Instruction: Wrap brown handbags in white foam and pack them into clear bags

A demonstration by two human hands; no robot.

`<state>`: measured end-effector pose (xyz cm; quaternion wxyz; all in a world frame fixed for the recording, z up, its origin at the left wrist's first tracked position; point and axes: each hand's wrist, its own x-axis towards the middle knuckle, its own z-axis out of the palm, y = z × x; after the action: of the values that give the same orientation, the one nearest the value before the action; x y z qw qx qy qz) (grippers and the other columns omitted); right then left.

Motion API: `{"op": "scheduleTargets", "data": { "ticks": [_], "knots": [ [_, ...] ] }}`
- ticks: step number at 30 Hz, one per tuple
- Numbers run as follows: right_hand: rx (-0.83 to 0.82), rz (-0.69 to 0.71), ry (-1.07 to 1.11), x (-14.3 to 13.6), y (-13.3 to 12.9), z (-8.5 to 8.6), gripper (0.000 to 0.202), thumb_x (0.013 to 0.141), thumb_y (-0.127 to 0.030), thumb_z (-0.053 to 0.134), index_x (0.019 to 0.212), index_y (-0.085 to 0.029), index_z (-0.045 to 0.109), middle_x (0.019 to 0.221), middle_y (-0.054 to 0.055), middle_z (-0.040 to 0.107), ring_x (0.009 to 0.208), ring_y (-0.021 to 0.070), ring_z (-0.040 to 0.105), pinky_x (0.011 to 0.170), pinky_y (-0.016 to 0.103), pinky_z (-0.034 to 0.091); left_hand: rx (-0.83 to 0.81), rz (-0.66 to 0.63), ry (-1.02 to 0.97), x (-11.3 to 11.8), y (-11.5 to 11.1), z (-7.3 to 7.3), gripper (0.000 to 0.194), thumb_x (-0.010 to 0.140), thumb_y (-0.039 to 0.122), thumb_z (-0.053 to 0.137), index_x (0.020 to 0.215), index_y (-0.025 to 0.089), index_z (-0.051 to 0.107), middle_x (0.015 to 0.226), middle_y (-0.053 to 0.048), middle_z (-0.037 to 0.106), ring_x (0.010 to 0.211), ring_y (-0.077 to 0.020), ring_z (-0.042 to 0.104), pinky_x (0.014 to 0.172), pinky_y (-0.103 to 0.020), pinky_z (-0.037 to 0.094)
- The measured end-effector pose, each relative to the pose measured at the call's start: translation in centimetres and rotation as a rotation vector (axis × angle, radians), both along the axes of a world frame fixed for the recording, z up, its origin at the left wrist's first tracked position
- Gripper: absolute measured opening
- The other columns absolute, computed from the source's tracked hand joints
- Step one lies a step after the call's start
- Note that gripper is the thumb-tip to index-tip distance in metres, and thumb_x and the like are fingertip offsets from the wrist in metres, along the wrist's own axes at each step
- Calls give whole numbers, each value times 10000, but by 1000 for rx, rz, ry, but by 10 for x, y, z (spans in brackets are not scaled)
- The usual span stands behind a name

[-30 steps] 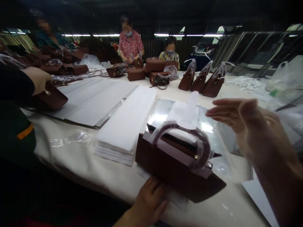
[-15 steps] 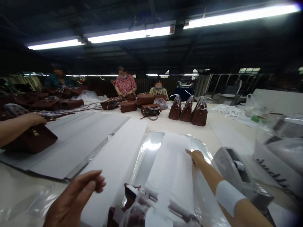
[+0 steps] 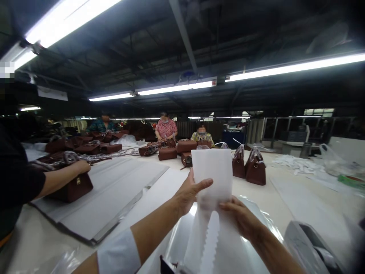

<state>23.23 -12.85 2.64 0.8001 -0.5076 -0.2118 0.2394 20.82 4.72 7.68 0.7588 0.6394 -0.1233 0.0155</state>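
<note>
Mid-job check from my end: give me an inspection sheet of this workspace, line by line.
Surface: pale table, glossy film below the hands.
Job's things: white sheet held raised; scalloped white strip nearer the camera.
Clutter: brown bags, white scraps and plastic wrap farther back; grey device at right.
Left hand: grip on the sheet's left edge, thumb in front.
Right hand: grip on its right edge, lower.
Cables: nothing seen on the table.
Surroundings: ceiling lights; co-workers across the table; another person's hand at a bag, left.
</note>
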Motion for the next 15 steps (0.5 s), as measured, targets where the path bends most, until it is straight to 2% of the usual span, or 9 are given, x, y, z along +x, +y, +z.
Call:
{"op": "scheduleTargets", "data": {
  "ticks": [2, 3, 5, 7, 10, 12, 13, 15],
  "knots": [
    [-34, 59, -110, -11, 9, 1, 299, 740, -236, 629, 1022, -184, 547, 953, 58, 628, 810, 199, 606, 744, 317, 477, -158, -19, -24, -8, -6, 2, 671, 625, 340, 728, 1197, 146, 437, 1134, -143, 552, 961, -248, 572, 792, -359, 485],
    [-93, 50, -220, -14, 11, 2, 290, 761, -266, 614, 1032, -190, 546, 968, 52, 623, 830, 195, 599, 758, 316, 473, -204, 5, -17, -13, -7, 2, 594, 607, 307, 738, 1113, 116, 493, 1058, -133, 589, 898, -225, 590, 792, -343, 483],
    [-235, -16, -462, -17, 13, 6, 288, 798, -342, 574, 1034, -179, 555, 989, 57, 614, 882, 209, 581, 789, 328, 464, -205, 60, -8, -26, -6, 3, 504, 604, 303, 739, 1011, 81, 541, 963, -125, 615, 817, -199, 597, 774, -328, 483],
    [-349, -104, -627, -21, 13, 13, 274, 798, -370, 564, 977, -164, 590, 955, 62, 617, 903, 233, 564, 811, 350, 452, -179, 37, -15, -38, -4, 6, 479, 631, 326, 724, 1003, 73, 558, 933, -124, 617, 800, -199, 596, 761, -335, 483],
    [-431, -214, -705, -30, 13, 25, 143, 734, -290, 618, 813, -172, 633, 866, 56, 619, 878, 255, 548, 843, 384, 417, -122, -45, -33, -52, -5, 11, 475, 634, 315, 723, 1011, 70, 568, 898, -124, 614, 773, -214, 596, 701, -336, 488],
    [-466, -274, -722, -40, 15, 32, 112, 691, -260, 651, 758, -174, 623, 845, 57, 611, 861, 253, 542, 843, 388, 412, -114, -20, -50, -56, -8, 12, 414, 651, 295, 689, 971, 64, 563, 828, -107, 608, 703, -193, 588, 635, -306, 483],
    [-470, -295, -710, -45, 16, 36, 157, 682, -270, 663, 798, -176, 615, 871, 61, 608, 856, 247, 544, 819, 379, 429, -119, 13, -60, -56, -9, 12, 371, 670, 290, 652, 947, 62, 558, 795, -98, 603, 669, -180, 579, 609, -292, 478],
    [-449, -296, -647, -56, 18, 45, 361, 717, -349, 644, 1034, -207, 549, 998, 71, 588, 861, 231, 559, 704, 336, 483, -126, 77, -83, -55, -11, 11, 313, 698, 275, 565, 933, 68, 549, 775, -87, 599, 647, -167, 571, 596, -282, 476]
  ]
}}
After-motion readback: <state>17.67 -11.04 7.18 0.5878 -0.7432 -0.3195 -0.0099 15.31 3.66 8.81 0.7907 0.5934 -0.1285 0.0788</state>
